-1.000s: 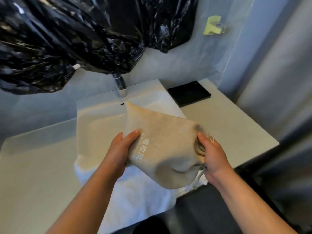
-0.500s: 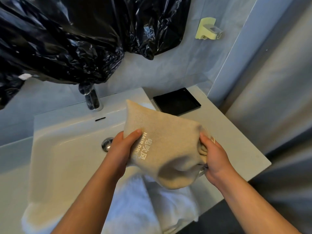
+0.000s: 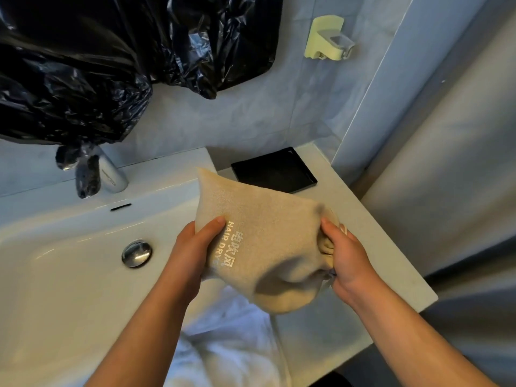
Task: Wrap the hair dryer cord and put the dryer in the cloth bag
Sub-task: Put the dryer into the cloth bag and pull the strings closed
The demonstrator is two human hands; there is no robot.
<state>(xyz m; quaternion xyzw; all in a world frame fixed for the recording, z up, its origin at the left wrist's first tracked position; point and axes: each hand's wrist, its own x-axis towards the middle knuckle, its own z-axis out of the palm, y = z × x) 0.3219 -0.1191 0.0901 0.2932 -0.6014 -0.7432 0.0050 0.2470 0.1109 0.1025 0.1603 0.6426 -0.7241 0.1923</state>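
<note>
We've got the beige cloth bag [image 3: 259, 247] up over the sink [image 3: 69, 275], white print reading "HAIR DRY…". Our left hand [image 3: 192, 255] grips its side, and our right hand [image 3: 346, 261] pinches the bunched opening.

This is a bathroom. A white ceramic sink [image 3: 69, 275] with a chrome drain stopper [image 3: 136, 253] and a faucet [image 3: 111, 174] sits in a pale table [image 3: 363, 247] against blue-grey tiled walls [image 3: 237, 115], with a white towel [image 3: 223, 344] at the sink's front edge.
</note>
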